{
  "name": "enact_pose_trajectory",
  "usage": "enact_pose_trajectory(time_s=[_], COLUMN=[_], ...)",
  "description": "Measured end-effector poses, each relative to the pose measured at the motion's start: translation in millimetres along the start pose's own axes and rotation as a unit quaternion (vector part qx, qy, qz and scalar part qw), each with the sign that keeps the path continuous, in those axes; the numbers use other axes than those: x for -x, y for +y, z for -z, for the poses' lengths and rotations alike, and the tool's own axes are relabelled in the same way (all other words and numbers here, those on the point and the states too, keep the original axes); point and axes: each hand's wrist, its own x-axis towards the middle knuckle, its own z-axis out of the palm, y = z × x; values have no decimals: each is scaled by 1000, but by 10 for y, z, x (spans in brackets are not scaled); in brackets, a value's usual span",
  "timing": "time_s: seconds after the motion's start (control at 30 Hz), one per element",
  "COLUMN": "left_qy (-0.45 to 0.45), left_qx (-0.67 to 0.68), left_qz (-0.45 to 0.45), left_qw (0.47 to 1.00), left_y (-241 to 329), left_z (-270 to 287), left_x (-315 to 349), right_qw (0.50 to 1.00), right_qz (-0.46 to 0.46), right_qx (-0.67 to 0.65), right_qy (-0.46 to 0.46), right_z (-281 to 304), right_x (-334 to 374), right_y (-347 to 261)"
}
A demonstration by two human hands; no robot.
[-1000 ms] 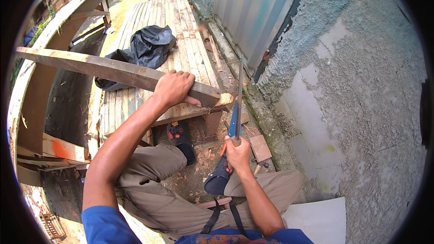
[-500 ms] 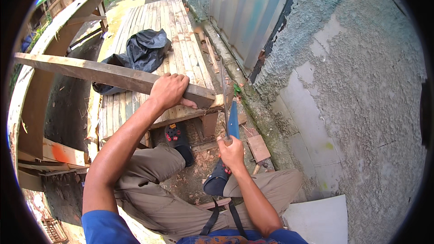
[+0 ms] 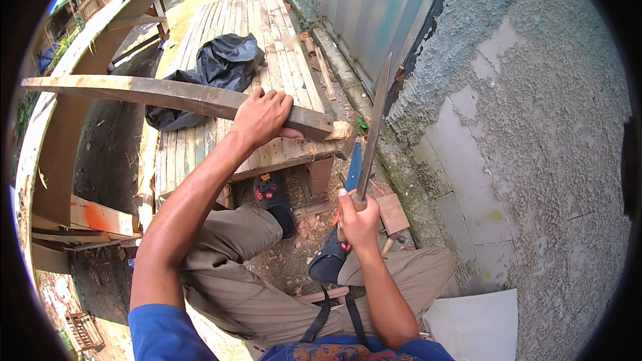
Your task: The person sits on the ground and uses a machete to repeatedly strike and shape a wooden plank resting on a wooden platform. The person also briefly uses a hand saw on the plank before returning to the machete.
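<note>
My left hand (image 3: 264, 117) is closed over a long squared wooden beam (image 3: 177, 95), near its right end. The beam runs off to the left. Its right end is cut to a paler, narrower piece of fresh wood (image 3: 341, 130), close to the front edge of a slatted bamboo platform (image 3: 284, 150). In my right hand (image 3: 359, 222) is a machete (image 3: 377, 117), gripped by its wooden handle. The long blade points up and away, just right of the beam's end and apart from it. A tapering blue blade (image 3: 354, 166) stands behind the machete, its lower part hidden.
A crumpled black plastic sheet (image 3: 231, 60) lies on the platform. At the right stands a rough plastered wall (image 3: 535, 147) with a corrugated metal panel (image 3: 374, 13). A curved wooden structure (image 3: 57, 140) is at the left. Wood chips and offcuts (image 3: 392, 212) litter the ground by my shoes.
The machete has swung right, away from the beam's end, and its blade now shows broader. My left hand keeps its grip on the beam. The whole view has shifted slightly.
</note>
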Motion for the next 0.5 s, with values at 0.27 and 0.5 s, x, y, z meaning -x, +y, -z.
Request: enact_pose_trajectory(time_s=[0.27, 0.5], left_qy=[24, 88], left_qx=[-28, 92], left_qz=[-35, -56], left_qw=[999, 990], left_y=[-70, -65], left_z=[-264, -42], left_x=[277, 268], right_qw=[994, 984], right_qz=[-8, -89], right_qx=[107, 146], right_qy=[-11, -40], right_z=[-43, -139], right_x=[-124, -35], right_y=[226, 391])
